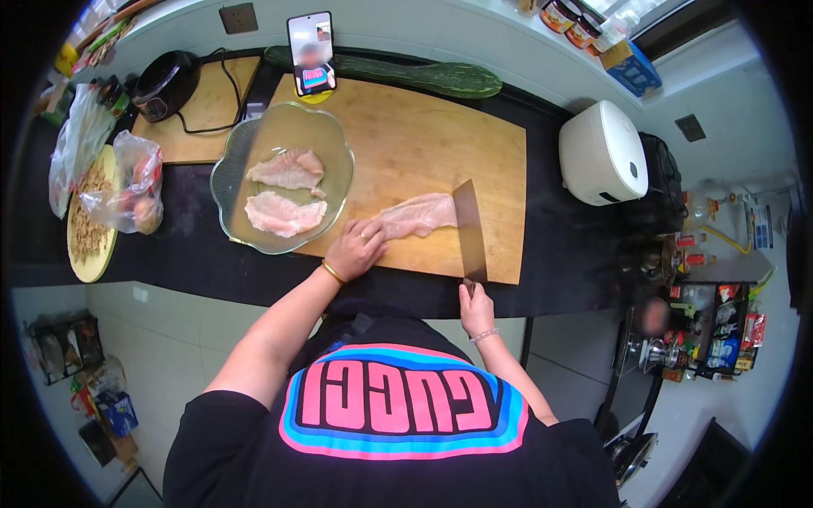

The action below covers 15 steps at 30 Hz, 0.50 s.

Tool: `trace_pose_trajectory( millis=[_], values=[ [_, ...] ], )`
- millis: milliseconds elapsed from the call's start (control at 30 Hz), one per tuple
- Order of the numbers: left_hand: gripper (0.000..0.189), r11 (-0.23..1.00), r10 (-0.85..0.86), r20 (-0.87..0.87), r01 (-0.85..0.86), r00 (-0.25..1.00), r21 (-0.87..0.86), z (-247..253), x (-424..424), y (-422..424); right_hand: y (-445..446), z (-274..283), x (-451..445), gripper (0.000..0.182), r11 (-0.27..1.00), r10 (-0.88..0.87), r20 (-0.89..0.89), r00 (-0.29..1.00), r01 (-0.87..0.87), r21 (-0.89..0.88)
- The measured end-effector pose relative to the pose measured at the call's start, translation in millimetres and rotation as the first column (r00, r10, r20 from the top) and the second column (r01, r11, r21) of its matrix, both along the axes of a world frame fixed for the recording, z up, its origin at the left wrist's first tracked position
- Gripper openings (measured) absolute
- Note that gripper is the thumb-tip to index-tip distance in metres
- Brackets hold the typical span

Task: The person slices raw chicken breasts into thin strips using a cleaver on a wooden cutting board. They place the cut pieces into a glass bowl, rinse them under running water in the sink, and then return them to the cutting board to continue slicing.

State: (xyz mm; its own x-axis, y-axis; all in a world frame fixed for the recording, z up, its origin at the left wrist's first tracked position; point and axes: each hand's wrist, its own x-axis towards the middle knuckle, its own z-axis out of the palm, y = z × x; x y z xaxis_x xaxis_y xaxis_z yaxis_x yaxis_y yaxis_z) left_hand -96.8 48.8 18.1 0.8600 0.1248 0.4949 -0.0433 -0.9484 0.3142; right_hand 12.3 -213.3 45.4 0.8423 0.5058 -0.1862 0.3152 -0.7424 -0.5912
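Note:
A long pale fish fillet lies on the large wooden cutting board. My left hand rests on its left end, fingers bent over the flesh. The handle of a broad cleaver is in the grip of my right hand; its blade lies at the fillet's right end, across the board's front right part. To the left, a scalloped glass bowl overlaps the board and holds two more pieces, an upper fillet and a lower fillet. Whether the blade has cut into the flesh I cannot tell.
A phone stands at the board's back edge, before a long green gourd. On the right is a white rice cooker. At left are a bagged load of round produce, a yellow tray, a black pot and its cord.

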Motion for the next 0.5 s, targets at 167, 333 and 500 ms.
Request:
trace_pose_trajectory(
  millis=[167,333,500],
  values=[
    [0.026,1.0,0.01,0.001,-0.01,1.0,0.008,-1,0,-2,3,-2,-7,0.027,0.997,0.013,0.01,1.0,-0.014,0.08],
    [0.025,1.0,0.012,0.004,-0.012,1.0,0.017,-1,-1,-1,9,9,-5,0.027,1.0,0.002,-0.026,1.0,-0.002,-0.004],
    [0.025,0.999,0.012,-0.007,-0.012,1.0,0.03,0,-1,-2,9,5,3,0.028,0.998,0.056,-0.003,0.998,-0.056,-0.027]
  ],
)
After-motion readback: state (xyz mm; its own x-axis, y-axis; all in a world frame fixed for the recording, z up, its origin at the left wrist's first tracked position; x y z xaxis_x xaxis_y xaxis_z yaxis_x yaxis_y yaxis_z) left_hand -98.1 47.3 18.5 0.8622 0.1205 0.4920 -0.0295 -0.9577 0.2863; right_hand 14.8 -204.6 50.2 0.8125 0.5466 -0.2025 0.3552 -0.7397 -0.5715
